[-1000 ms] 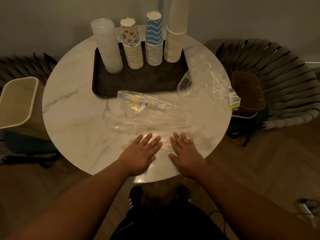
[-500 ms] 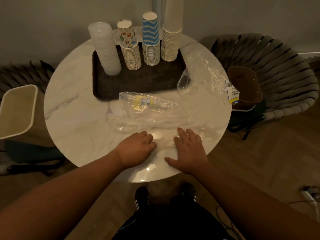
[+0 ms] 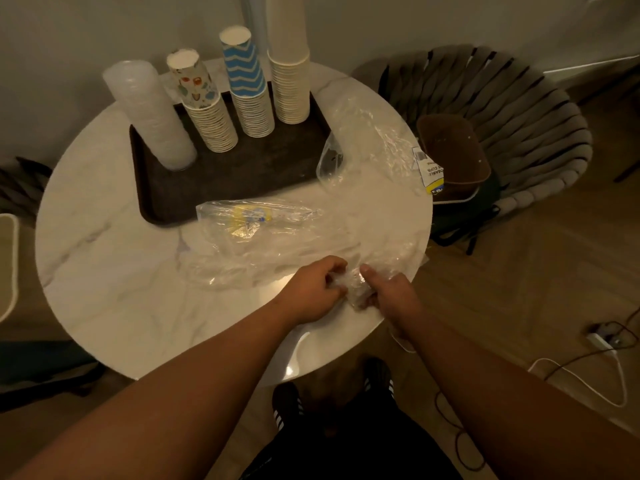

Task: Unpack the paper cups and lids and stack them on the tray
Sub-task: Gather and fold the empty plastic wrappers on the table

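My left hand [image 3: 313, 291] and right hand [image 3: 388, 294] clench the empty plastic wrapper [image 3: 277, 251] in front of the tray [image 3: 221, 181], I think to clear it, as the cup stacks [image 3: 252, 98] stand there.

Plain cup stack [image 3: 290, 81] top cut off by frame edge. Beige bin [image 3: 7, 265] mostly out of frame left. Bag label [image 3: 429, 171] text too small to read.

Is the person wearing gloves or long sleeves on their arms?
No. Both forearms are bare right up to the frame's edge, with no sleeves in view. The left hand and the right hand wear no gloves, and I see no watch, bracelet or rings, though the light is dim. Lower down, dark clothing and dark shoes with white stripes show.
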